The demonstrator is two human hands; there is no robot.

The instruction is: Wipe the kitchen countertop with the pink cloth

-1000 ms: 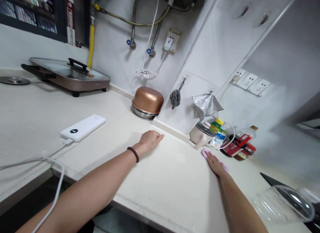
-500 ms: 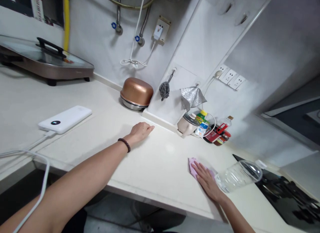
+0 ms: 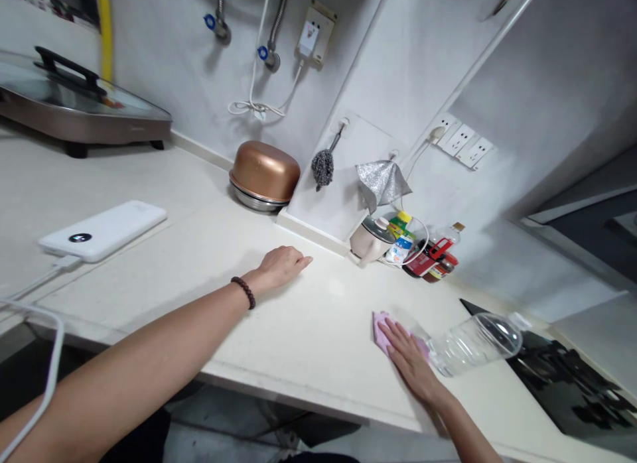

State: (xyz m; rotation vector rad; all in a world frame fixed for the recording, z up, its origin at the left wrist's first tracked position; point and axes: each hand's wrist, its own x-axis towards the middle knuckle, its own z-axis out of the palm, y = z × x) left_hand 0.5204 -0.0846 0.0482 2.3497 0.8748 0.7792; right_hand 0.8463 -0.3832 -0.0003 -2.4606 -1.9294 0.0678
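My right hand (image 3: 409,357) lies flat, fingers stretched out, on a small pink cloth (image 3: 382,330) pressed to the cream countertop (image 3: 308,324) near its front edge. A clear plastic bottle (image 3: 475,342) lies on its side just right of that hand, touching the cloth's far end. My left hand (image 3: 281,265) rests on the counter further back, fingers loosely curled and holding nothing; a dark bead bracelet is on its wrist. It sits close to the raised white ledge at the wall.
A white power bank (image 3: 102,230) with its cable lies at the left. A copper pot (image 3: 265,175) sits upside down by the wall, an electric grill pan (image 3: 74,108) beyond. A small cooker (image 3: 371,240), bottles and jars (image 3: 430,259) crowd the corner. A black hob (image 3: 572,383) is at the right.
My right hand slid the pink cloth from near the corner back toward the front edge, then nudged slightly. My left hand stayed put. The view shifted, bringing the lying bottle beside the right hand.
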